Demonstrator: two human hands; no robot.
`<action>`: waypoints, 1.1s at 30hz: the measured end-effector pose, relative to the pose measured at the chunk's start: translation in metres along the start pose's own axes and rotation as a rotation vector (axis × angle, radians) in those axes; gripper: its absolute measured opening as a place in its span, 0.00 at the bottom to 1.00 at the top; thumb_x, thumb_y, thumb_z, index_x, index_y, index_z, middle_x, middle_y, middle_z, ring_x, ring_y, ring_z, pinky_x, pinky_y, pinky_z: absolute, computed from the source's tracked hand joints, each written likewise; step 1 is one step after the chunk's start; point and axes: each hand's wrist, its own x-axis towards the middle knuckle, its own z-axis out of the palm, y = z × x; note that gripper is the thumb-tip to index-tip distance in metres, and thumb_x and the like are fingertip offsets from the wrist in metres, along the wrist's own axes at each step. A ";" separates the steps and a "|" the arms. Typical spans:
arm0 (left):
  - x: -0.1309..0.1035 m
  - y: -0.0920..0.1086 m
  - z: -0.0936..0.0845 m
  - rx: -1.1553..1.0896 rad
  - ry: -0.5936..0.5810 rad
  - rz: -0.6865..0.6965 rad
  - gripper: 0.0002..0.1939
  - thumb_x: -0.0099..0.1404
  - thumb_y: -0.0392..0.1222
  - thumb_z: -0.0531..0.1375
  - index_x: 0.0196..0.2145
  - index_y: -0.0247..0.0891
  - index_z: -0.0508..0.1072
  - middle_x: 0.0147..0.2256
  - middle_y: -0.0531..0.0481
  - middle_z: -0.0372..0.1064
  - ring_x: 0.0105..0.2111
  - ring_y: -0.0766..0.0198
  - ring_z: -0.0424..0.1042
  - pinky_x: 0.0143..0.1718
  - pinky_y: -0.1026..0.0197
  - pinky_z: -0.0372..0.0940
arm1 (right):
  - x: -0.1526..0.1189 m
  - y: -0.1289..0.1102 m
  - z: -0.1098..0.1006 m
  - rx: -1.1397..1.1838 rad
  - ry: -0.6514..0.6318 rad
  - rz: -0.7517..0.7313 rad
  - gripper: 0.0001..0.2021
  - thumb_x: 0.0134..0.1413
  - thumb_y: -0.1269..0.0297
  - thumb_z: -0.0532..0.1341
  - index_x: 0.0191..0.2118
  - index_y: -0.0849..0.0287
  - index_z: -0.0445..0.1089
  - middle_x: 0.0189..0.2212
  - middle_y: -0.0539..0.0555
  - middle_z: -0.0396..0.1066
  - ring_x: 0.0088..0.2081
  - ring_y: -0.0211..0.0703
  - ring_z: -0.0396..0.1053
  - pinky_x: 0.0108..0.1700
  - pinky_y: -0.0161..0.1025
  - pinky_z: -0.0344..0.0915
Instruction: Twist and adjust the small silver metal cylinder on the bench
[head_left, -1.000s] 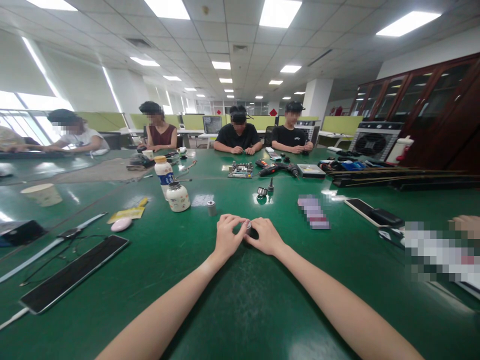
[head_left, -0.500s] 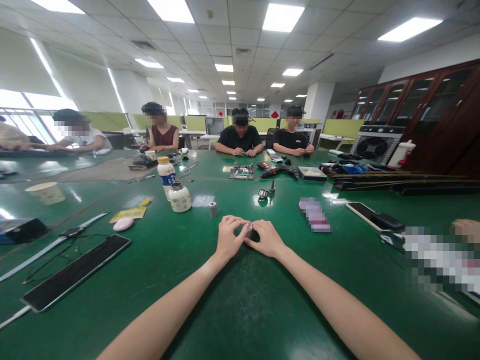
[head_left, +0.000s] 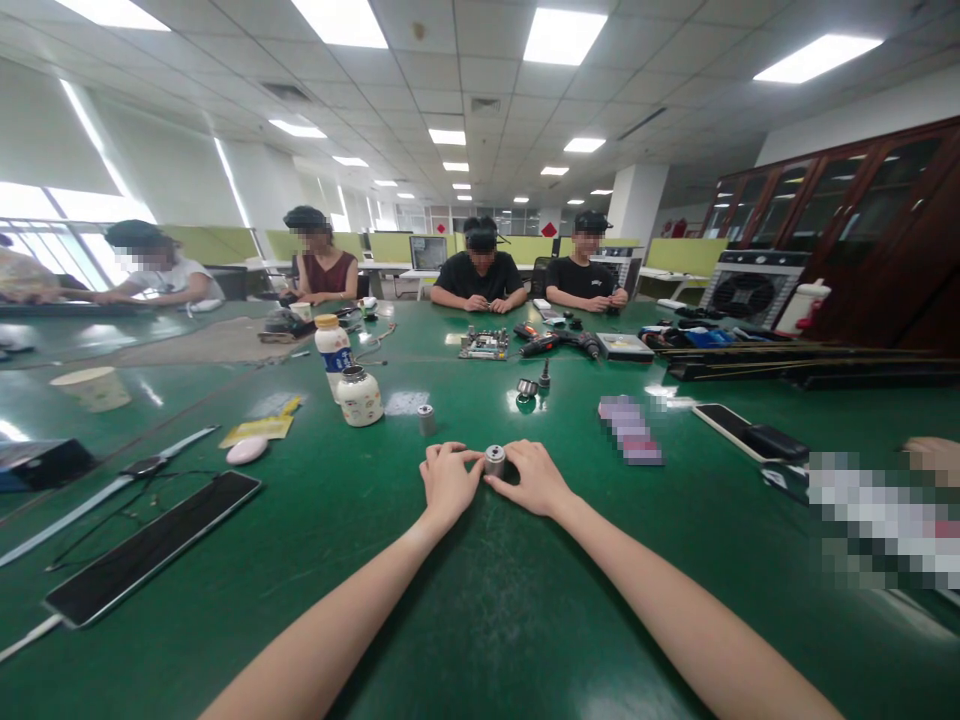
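Note:
A small silver metal cylinder (head_left: 494,461) stands upright on the green table, dark spots showing on its round top. From the left, my left hand (head_left: 452,486) touches its side with thumb and index fingertips, the other fingers curled loosely. On the opposite side my right hand (head_left: 535,477) is closed around it, thumb in front and fingers behind. The cylinder's lower part is partly hidden by my fingers. A second, similar metal cylinder (head_left: 426,419) stands farther off to the left, apart from both hands.
A cream jar (head_left: 361,400) and a bottle (head_left: 332,345) stand left, near a tablet (head_left: 154,548). Farther back lie a circuit board (head_left: 484,345) and power drills (head_left: 559,341). A phone (head_left: 731,428) lies right. Several people sit across; another person's hand (head_left: 930,458) shows at right.
My left hand has shifted left and down from over the cylinder's top to its side, so the top now shows. My right hand has barely moved.

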 end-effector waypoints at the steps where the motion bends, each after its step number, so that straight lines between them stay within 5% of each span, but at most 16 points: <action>1: -0.001 -0.001 0.001 0.015 -0.004 0.002 0.06 0.58 0.45 0.63 0.28 0.46 0.81 0.40 0.44 0.74 0.46 0.47 0.61 0.45 0.46 0.58 | 0.000 0.000 0.000 0.003 -0.002 0.001 0.16 0.58 0.51 0.60 0.43 0.60 0.68 0.40 0.57 0.72 0.45 0.47 0.66 0.48 0.44 0.58; 7: 0.002 0.005 -0.004 -0.041 0.056 0.001 0.08 0.62 0.46 0.61 0.32 0.46 0.80 0.39 0.45 0.75 0.46 0.49 0.63 0.45 0.46 0.58 | 0.000 0.000 0.000 0.007 0.002 0.004 0.17 0.57 0.51 0.60 0.43 0.60 0.68 0.41 0.57 0.72 0.45 0.48 0.66 0.48 0.45 0.58; 11: 0.004 0.014 -0.011 -0.171 0.148 0.153 0.09 0.65 0.46 0.58 0.35 0.44 0.78 0.36 0.48 0.75 0.43 0.55 0.66 0.48 0.51 0.59 | 0.000 0.001 0.001 -0.008 -0.001 -0.004 0.17 0.57 0.51 0.61 0.43 0.60 0.68 0.40 0.57 0.71 0.45 0.48 0.66 0.48 0.44 0.58; 15: 0.003 0.017 -0.013 -0.197 0.078 0.264 0.07 0.64 0.45 0.59 0.35 0.44 0.78 0.36 0.50 0.75 0.43 0.57 0.66 0.49 0.52 0.59 | 0.000 0.002 0.002 -0.012 -0.007 -0.011 0.17 0.57 0.51 0.60 0.44 0.61 0.68 0.40 0.57 0.71 0.45 0.48 0.66 0.47 0.44 0.58; 33: 0.002 0.020 -0.015 -0.244 0.034 0.281 0.07 0.63 0.42 0.60 0.36 0.45 0.78 0.36 0.51 0.75 0.43 0.58 0.67 0.50 0.52 0.59 | 0.000 0.003 0.002 0.018 -0.018 -0.008 0.17 0.59 0.51 0.59 0.45 0.61 0.69 0.41 0.58 0.71 0.45 0.48 0.65 0.47 0.45 0.58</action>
